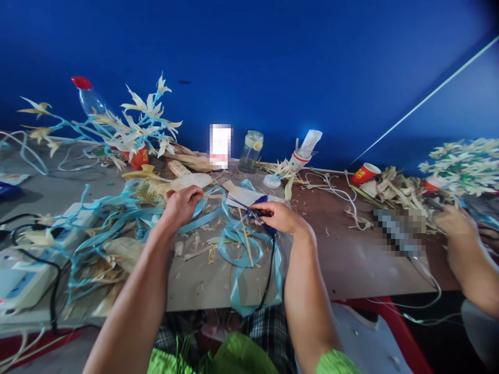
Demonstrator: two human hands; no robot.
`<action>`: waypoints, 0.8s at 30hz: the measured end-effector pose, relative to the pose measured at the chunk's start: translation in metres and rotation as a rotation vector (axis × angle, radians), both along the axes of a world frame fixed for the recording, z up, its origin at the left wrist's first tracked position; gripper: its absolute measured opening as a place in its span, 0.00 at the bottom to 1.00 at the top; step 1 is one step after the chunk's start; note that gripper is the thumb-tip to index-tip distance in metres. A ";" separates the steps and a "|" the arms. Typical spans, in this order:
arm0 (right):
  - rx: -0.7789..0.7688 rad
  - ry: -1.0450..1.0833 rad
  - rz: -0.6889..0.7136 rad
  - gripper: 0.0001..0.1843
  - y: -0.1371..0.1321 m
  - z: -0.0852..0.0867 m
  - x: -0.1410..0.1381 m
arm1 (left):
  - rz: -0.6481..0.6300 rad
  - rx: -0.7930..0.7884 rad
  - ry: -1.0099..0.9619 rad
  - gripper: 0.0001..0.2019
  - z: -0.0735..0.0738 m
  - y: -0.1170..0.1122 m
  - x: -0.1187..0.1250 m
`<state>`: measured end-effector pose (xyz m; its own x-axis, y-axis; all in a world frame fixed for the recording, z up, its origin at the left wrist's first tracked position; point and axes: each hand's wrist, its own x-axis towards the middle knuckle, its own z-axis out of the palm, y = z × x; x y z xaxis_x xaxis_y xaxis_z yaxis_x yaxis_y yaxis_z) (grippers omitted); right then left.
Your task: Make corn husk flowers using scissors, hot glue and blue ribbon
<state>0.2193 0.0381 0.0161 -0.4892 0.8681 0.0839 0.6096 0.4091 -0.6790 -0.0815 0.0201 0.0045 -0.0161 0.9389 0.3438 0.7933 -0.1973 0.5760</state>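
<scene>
My left hand [184,205] pinches a pale, thin strip of what looks like corn husk [213,196] over the middle of the table. Facing it, my right hand [284,217] is closed around scissors [251,210], their blades pointing left toward the strip. A dark blue tool with a black cord [272,249] lies partly hidden under my right hand; its kind I cannot make out. Behind the scissors rests a white sheet [245,196]. Light blue ribbon [234,239] curls beneath both hands, among husk scraps and a thin stick [246,239].
Husk flowers [146,106] on blue stems stand in a red cup [138,157] at left. A white power strip [35,275] is at the left edge. A glass jar [251,151] stands at the back. Another person's hand [456,221] is at far right, near a red cup [365,173].
</scene>
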 end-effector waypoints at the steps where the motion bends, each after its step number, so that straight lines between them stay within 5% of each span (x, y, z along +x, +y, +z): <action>1: 0.004 -0.005 0.001 0.20 0.000 0.001 0.000 | -0.003 0.005 0.002 0.08 0.000 0.000 0.000; 24: -0.019 -0.079 0.043 0.20 -0.004 0.007 -0.007 | -0.097 -0.085 -0.114 0.08 0.005 -0.004 0.003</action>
<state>0.2125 0.0337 0.0226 -0.5305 0.8473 0.0271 0.6439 0.4235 -0.6372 -0.0784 0.0159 0.0091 0.0418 0.9635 0.2646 0.7015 -0.2169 0.6788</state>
